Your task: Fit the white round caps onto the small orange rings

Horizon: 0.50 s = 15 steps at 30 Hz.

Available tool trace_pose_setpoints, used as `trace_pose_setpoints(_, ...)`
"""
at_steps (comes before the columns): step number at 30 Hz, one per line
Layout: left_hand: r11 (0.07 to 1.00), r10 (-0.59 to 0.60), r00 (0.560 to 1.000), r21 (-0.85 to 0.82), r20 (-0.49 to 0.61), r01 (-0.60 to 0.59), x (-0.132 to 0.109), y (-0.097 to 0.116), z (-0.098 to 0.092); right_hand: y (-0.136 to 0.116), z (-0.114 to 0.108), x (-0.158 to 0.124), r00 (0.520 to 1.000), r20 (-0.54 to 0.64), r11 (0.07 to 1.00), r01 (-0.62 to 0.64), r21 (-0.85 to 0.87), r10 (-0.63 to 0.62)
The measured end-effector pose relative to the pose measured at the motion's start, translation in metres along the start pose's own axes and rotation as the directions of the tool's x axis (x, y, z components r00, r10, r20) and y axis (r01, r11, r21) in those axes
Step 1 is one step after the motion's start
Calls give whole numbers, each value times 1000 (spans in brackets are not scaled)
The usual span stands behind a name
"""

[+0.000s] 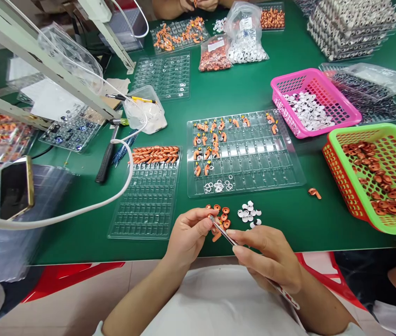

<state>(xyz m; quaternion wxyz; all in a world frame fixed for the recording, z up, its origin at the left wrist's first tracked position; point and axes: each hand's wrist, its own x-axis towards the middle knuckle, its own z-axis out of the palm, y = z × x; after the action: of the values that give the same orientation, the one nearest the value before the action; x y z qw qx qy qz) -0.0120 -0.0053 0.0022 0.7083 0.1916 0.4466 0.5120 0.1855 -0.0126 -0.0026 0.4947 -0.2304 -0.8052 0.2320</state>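
My left hand (188,235) is closed in a pinch at the table's front edge. A small part between its fingertips is mostly hidden. My right hand (271,261) is shut on a pair of metal tweezers (226,237), whose tip touches the pinched part. Just beyond my fingers lie several round orange parts (225,217). To their right is a loose group of small white discs (248,212). Past these, a clear compartment tray (268,175) holds orange stemmed pieces (215,137) with yellow bits, and thin white rings (219,186).
On the right stand a pink basket (350,114) of white discs and a green basket (376,205) of orange parts. Left are another tray (142,210), a hammer (106,158), a phone (16,189) and a white cable (124,186). A co-worker's hands (198,4) show at the back.
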Motion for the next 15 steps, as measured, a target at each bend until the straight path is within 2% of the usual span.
trace_pose_setpoints(5, 999, 33, 997, 9, 70, -33, 1, 0, -1, 1, -2, 1, 994, -66, 980, -78, 186, 91)
trace_pose_setpoints(15, 1000, 15, 992, 15, 123, -17, 1, 4, 3, 4, -12, 7, 995, 7, 970, -100, 224, 101)
